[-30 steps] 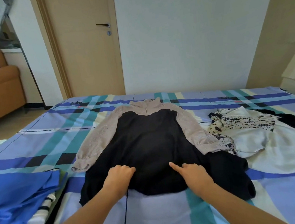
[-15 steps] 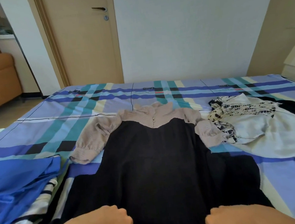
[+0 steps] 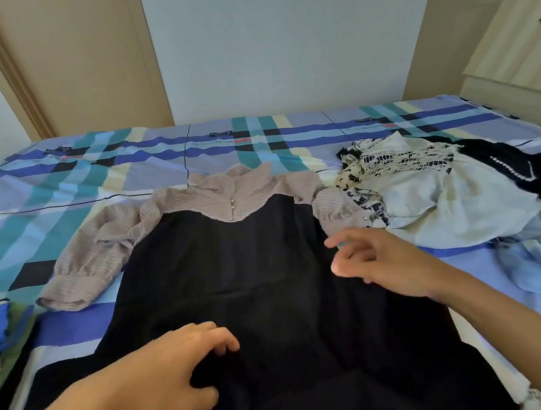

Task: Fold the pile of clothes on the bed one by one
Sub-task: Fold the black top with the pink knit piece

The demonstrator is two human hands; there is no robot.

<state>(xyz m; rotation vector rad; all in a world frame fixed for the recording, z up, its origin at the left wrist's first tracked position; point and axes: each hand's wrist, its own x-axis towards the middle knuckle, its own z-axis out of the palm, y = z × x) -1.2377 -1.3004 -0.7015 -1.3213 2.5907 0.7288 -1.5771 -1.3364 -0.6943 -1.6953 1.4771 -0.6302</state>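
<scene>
- Both hands are sitting differently than half a second earlier: the right hand (image 3: 380,259) is lifting off the hem and travelling forward, while the left hand (image 3: 177,374) is resting further up the skirt.
- Head view: the dress (image 3: 237,282) is lying flat, front up, on the bed (image 3: 59,195), with its black skirt toward the person.
- The right hand is hovering with fingers loose and apart, holding nothing, near the right-side sleeve (image 3: 337,207).
- The left hand is lying curled on the black cloth; whether it is pinching a fold cannot be told.
- Judgement: spreading is finishing and sleeve folding is likely beginning.
- The unfolded pile (image 3: 448,211) is waiting at the right, touching that sleeve.
</scene>
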